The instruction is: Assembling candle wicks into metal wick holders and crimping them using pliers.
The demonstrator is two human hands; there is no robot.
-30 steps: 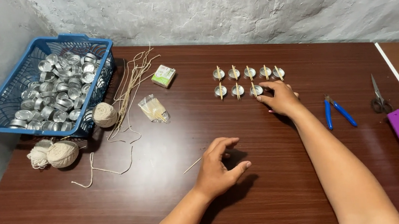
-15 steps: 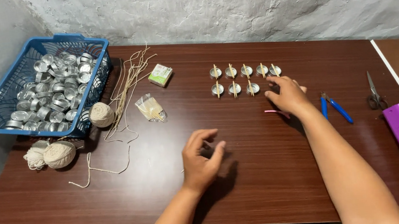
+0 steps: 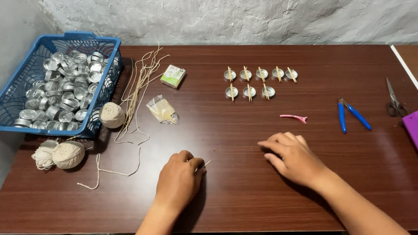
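Spanning dark wooden table beneath rough grey wall.

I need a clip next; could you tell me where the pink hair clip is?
The pink hair clip lies on the table, just beyond the right hand, left of the blue pliers.

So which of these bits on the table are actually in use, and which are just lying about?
In use:
- thin stick pinched in the left hand
- small metal cups set out in two rows with sticks across them
- right hand, flat on the table

Lying about:
- pliers
- scissors
- pink clip
- balls of string
- blue basket
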